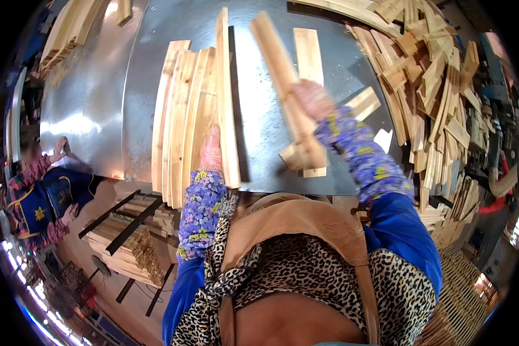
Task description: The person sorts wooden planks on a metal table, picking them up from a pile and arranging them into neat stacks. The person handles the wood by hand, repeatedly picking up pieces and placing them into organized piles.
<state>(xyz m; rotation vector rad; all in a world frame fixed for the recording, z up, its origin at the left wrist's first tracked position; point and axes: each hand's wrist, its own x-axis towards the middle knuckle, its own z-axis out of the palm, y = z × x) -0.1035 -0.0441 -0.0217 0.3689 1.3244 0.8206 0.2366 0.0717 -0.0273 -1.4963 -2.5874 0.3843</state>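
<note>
The right hand's fingers [303,92] are closed over a slanted board [275,55], gripping it near its middle from the right side; hand and wood are both blurred. The right hand [316,102] holds this pale, narrow plank obliquely above the counter [259,124], its far end leaning left and its near end toward the person's body. The left hand [211,154] points away from the body, its fingers together and lying along the left side of a long board [227,98]; the thumb is hidden, so it is impossible to make out whether they pinch the wood or merely press against it.

Just left of that hand, a row of boards [180,115] lies side by side, running lengthwise away from the body. Partly beneath the slanted board are a flat board [309,52] and a short block [290,157]; another short piece [364,104] lies beside the right forearm, whose floral sleeve cover [360,147] matches the left one.

Farther out, a jumbled heap of wood pieces [429,86] fills the right side, and more planks [69,32] lie at the upper left. A co-worker [32,199] is at the left, and below the counter a stack of lumber [127,248] sits near dark metal bars [134,224].
</note>
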